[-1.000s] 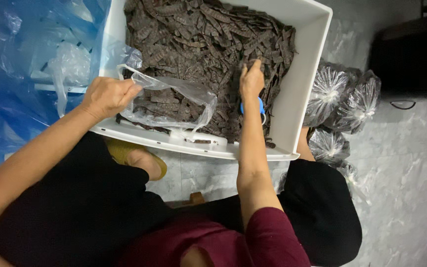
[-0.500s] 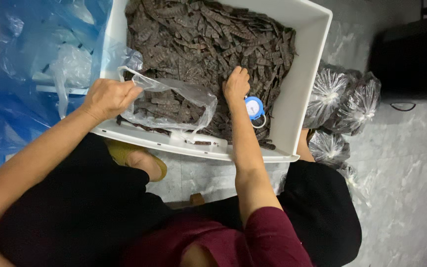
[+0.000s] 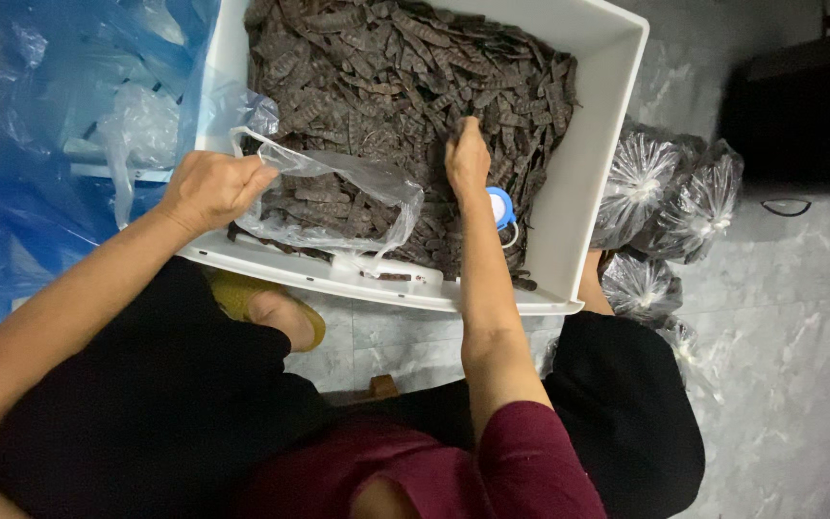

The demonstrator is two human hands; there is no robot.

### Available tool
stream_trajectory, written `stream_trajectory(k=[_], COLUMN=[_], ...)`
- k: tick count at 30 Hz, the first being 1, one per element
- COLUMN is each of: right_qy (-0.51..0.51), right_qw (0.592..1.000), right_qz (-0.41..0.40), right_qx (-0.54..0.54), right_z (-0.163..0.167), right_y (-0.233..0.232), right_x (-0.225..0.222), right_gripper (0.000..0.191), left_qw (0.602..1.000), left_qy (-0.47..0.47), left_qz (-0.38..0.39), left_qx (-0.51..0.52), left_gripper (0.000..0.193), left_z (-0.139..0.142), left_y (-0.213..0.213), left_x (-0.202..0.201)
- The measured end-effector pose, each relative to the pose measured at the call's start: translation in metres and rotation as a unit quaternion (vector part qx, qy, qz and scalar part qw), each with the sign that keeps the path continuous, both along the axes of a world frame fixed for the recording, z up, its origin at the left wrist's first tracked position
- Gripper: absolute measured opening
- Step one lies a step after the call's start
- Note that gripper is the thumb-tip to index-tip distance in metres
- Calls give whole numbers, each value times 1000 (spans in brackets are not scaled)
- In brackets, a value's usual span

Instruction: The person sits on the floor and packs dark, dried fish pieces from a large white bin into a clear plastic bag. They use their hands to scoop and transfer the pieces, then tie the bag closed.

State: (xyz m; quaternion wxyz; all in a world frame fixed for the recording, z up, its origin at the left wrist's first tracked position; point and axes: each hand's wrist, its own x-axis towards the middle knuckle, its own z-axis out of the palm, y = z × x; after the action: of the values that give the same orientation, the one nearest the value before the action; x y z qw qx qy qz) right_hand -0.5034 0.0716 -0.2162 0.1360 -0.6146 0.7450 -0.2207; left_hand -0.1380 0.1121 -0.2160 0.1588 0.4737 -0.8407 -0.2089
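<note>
fingers of our right hand (image 3: 468, 159) curl into dark pods (image 3: 405, 67) heaped in the white tub (image 3: 598, 183); left hand (image 3: 211, 187) pinches a clear bag (image 3: 333, 197), partly filled; much remains, we judge.

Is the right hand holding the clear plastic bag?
No. The left hand grips the clear plastic bag; the right hand rests on the dark pods in the white tub.

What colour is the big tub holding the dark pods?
White: the tub has plain white walls and rim, shown in the head view.
</note>
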Motion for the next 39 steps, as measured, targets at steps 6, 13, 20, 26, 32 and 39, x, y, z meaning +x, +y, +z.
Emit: stream_trajectory(k=[6,13,20,26,32,39], right_qy=[69,8,-400,-332,-51,-109], right_qw=[996,995,907,866,944,931], right_qz=[51,26,84,374,325,325], right_qx=[-21,-97,96,5,-11,-124], right_z=[2,3,30,2,-18,-16], right_y=[1,1,20,57,63,55], right_x=[14,-1,1,90,108,119], right_gripper=[48,28,24,34,22,42], left_qw=[1000,1000,1000,1000,1000,998], left_qy=[-6,-5,-18,4,-11,-30], left_qz=[4,5,3,-2,4,18], left_qx=[6,6,-4,-10,-1,47], left_gripper=[42,43,44,41,40,40], left_z=[4,15,20,16,14,12], left_y=[0,0,-1,-1,-3,-6], left_x=[-2,-4,-6,-3,-4,-5])
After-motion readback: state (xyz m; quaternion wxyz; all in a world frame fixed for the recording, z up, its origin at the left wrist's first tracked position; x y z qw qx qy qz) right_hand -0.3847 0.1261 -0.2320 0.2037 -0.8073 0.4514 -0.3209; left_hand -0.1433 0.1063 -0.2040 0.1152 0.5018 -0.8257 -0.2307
